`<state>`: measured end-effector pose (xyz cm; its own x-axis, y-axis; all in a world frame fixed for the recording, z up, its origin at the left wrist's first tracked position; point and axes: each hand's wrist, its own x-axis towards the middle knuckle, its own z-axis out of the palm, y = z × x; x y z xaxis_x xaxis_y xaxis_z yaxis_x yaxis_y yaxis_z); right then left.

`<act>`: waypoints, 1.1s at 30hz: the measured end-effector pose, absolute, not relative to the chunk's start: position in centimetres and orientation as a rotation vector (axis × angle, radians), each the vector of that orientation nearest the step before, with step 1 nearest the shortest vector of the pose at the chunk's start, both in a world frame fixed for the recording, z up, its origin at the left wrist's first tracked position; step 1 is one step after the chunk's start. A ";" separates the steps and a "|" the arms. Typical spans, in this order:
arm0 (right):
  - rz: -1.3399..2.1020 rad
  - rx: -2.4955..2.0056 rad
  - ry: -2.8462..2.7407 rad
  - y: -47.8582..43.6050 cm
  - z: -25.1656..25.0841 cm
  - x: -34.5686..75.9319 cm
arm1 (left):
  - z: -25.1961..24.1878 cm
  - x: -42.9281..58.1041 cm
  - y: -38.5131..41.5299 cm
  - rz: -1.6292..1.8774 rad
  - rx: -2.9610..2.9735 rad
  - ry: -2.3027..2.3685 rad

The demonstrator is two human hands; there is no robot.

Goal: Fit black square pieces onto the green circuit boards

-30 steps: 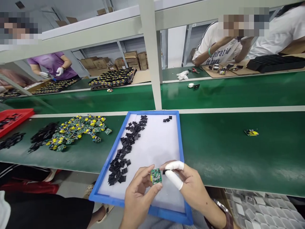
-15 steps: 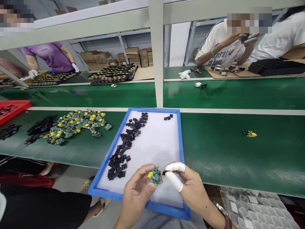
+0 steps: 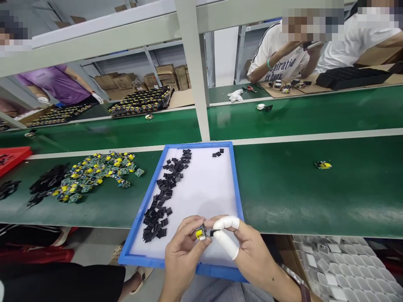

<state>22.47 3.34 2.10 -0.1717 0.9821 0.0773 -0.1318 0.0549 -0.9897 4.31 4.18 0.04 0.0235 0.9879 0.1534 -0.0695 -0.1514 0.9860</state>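
Between the thumb and fingers of my left hand [image 3: 184, 249] is a small circuit board [image 3: 200, 233] with a yellow part, seen edge-on. My right hand [image 3: 244, 243], with white covers on thumb and index finger, pinches a small black piece [image 3: 213, 232] close beside the board. Both hands are over the near end of a blue-rimmed white tray [image 3: 238, 188]. Many black pieces [image 3: 170, 180] lie along the tray's left side, and a few more [image 3: 218, 153] at its far right corner.
A heap of circuit boards [image 3: 94, 172] and dark parts [image 3: 48, 180] lie left of the tray. One board [image 3: 323, 165] lies to the right. A red bin [image 3: 14, 161] stands far left. Metal post [image 3: 192, 67] rises beyond the tray. People sit or stand across the belt.
My left hand has turned the board from its flat green face to its edge, with the yellow part now facing me. The black piece is still pinched in my right hand. The view has shifted slightly.
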 end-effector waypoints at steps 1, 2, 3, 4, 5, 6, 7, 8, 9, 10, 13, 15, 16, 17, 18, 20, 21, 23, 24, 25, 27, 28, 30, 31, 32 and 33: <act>1.331 -0.967 -1.279 3.4 2.0 22.4 | 0.0 4.2 4.1 1.300 1.241 1.053; 1.307 -0.957 -1.289 3.4 2.0 22.4 | -0.1 4.2 4.0 1.277 1.195 1.032; 1.271 -0.951 -1.298 3.5 2.0 22.4 | -0.2 4.1 4.0 1.262 1.152 1.005; 1.229 -0.949 -1.309 3.5 1.9 22.4 | -0.3 4.0 3.9 1.256 1.116 0.975; 1.190 -0.953 -1.318 3.5 1.9 22.4 | -0.3 3.9 3.8 1.260 1.087 0.948; 1.161 -0.961 -1.324 3.5 1.8 22.4 | -0.4 3.8 3.8 1.265 1.063 0.929; 1.147 -0.973 -1.325 3.5 1.8 22.4 | -0.5 3.8 3.8 1.267 1.040 0.916; 1.148 -0.987 -1.322 3.5 1.7 22.4 | -0.6 3.7 3.7 1.267 1.020 0.902; 1.156 -1.003 -1.319 3.5 1.7 22.4 | -0.6 3.7 3.7 1.265 1.002 0.889; 1.164 -1.017 -1.321 3.5 1.7 22.4 | -0.7 3.7 3.7 1.262 0.987 0.879; 1.177 -1.048 -1.351 3.6 1.7 22.4 | -0.8 3.7 3.5 1.237 0.968 0.865; 1.178 -1.055 -1.376 3.6 1.8 22.4 | -0.8 3.7 3.4 1.217 0.976 0.867; 1.176 -1.056 -1.387 3.6 1.8 22.4 | -0.8 3.7 3.4 1.205 0.986 0.866; 1.170 -1.054 -1.398 3.5 1.9 22.5 | -0.9 3.7 3.3 1.193 0.998 0.866; 1.160 -1.047 -1.409 3.5 1.9 22.5 | -0.9 3.7 3.3 1.181 1.011 0.863; 1.136 -1.015 -1.431 3.6 2.0 22.7 | -0.9 3.7 3.3 1.164 1.035 0.862; 1.126 -0.997 -1.445 3.6 2.0 22.8 | -0.9 3.7 3.3 1.165 1.047 0.868; 1.105 -0.968 -1.474 3.6 1.9 22.9 | -0.9 3.8 3.4 1.179 1.072 0.888; 1.092 -0.961 -1.486 3.6 1.8 23.0 | -0.8 3.9 3.5 1.185 1.084 0.898; 1.078 -0.960 -1.493 3.6 1.7 23.0 | -0.7 4.0 3.5 1.190 1.098 0.905; 1.039 -0.966 -1.488 3.5 1.5 23.0 | -0.4 4.2 3.6 1.188 1.119 0.915; 1.023 -0.970 -1.484 3.5 1.4 23.0 | -0.3 4.3 3.6 1.184 1.128 0.923; 1.009 -0.979 -1.492 3.4 1.4 23.0 | -0.1 4.4 3.5 1.192 1.136 0.952; 1.017 -0.986 -1.501 3.4 1.4 23.0 | 0.0 4.4 3.5 1.202 1.133 0.970; 1.039 -0.995 -1.509 3.4 1.5 23.1 | 0.0 4.5 3.4 1.213 1.127 0.983; 1.069 -1.005 -1.514 3.4 1.6 23.2 | 0.1 4.5 3.4 1.222 1.121 0.989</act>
<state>23.23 3.41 1.58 -0.1683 0.9531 0.2515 0.0822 0.2679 -0.9599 4.49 3.39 0.06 0.1034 0.9945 0.0179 -0.1899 0.0020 0.9818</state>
